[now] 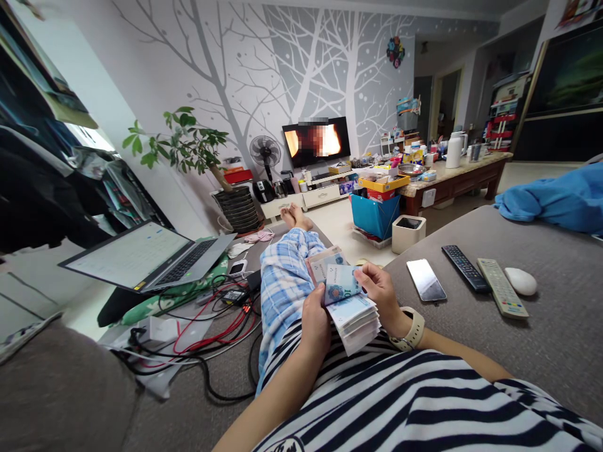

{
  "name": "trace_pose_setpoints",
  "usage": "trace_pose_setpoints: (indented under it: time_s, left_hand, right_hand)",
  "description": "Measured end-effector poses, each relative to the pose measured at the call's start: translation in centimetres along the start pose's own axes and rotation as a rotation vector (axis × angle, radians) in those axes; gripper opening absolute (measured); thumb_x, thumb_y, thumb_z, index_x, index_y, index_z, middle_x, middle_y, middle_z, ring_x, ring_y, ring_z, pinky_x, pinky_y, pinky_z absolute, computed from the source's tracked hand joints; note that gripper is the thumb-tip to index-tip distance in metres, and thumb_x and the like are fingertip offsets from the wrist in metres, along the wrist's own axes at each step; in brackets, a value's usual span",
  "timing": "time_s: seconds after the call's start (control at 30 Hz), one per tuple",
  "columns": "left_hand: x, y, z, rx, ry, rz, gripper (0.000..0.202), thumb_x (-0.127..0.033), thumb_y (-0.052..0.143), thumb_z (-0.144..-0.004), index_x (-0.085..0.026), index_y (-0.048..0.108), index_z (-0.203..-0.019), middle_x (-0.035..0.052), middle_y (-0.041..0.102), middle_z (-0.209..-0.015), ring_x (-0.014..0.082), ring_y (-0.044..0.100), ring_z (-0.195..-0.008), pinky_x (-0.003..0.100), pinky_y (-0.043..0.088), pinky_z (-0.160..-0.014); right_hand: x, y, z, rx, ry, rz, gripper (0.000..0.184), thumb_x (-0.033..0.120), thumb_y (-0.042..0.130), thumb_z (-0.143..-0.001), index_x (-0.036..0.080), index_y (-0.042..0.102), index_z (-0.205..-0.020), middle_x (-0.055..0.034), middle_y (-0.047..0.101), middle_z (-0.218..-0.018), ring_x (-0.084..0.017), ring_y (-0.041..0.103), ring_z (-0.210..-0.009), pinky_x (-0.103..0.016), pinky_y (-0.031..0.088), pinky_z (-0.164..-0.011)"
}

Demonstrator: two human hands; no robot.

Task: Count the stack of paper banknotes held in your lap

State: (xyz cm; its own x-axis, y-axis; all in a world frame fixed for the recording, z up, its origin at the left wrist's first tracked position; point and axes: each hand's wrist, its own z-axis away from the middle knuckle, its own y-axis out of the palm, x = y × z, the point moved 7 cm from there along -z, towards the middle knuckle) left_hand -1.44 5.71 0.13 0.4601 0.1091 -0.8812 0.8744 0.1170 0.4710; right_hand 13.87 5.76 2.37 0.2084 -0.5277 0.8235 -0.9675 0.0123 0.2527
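Over my lap, my left hand (316,319) is closed round a thick stack of banknotes (353,320), its thumb pressing on the top. My right hand (380,294) pinches the edge of a bluish banknote (340,284) marked with a 10, which stands lifted and bent above the stack. More notes (320,263), bluish and pinkish, fan out beyond the left hand. The right wrist wears a pale watch (411,329). Below the hands lie a striped shirt (377,402) and blue checked trousers (282,270).
Right of me on the grey sofa (556,263) lie a phone (426,280), a black remote (465,269), a light remote (502,287) and a white mouse (521,281). At left are an open laptop (151,257) and tangled cables (211,339). A cluttered table (443,185) stands ahead.
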Motion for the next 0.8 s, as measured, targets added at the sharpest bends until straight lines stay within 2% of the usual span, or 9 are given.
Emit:
trace_pose_setpoints:
  time_s: [0.17,0.37,0.6,0.8]
  left_hand:
    - [-0.5,0.1,0.1,-0.022,0.021,-0.017,0.029,-0.038,0.07,-0.067,-0.013,0.074,-0.082,0.0064,0.076,-0.078,0.0253,0.071,-0.084,0.034,0.053,-0.08]
    - [-1.1,0.6,0.6,0.018,0.003,-0.048,0.025,-0.035,0.067,-0.069,-0.013,0.075,-0.08,0.0069,0.076,-0.076,0.0266,0.07,-0.081,0.035,0.053,-0.077]
    - [-1.8,1.0,1.1,0.055,0.032,-0.07,0.023,-0.027,0.065,-0.068,-0.012,0.076,-0.081,0.0106,0.078,-0.084,0.0287,0.07,-0.085,0.036,0.052,-0.078]
    - [-2.3,1.2,1.5,-0.008,0.018,-0.071,0.015,-0.023,0.065,-0.065,-0.014,0.075,-0.071,0.0107,0.077,-0.08,0.0303,0.069,-0.085,0.038,0.052,-0.08]
  right_hand:
    - [0.5,0.1,0.1,0.013,-0.008,-0.011,0.041,0.051,0.063,-0.085,0.021,0.047,-0.062,0.0052,0.038,-0.057,-0.012,0.032,-0.055,-0.027,0.028,-0.053]
    - [1.0,0.2,0.2,0.023,-0.028,0.015,0.041,0.051,0.061,-0.087,0.021,0.05,-0.062,0.0037,0.041,-0.058,-0.013,0.036,-0.056,-0.027,0.031,-0.054]
    - [0.8,0.2,0.2,0.032,-0.033,0.016,0.04,0.051,0.06,-0.088,0.021,0.05,-0.063,0.0033,0.042,-0.059,-0.013,0.036,-0.056,-0.027,0.032,-0.054]
    - [0.8,0.3,0.2,0.042,-0.041,0.026,0.038,0.049,0.058,-0.089,0.021,0.052,-0.065,0.0033,0.042,-0.061,-0.013,0.037,-0.058,-0.027,0.032,-0.055]
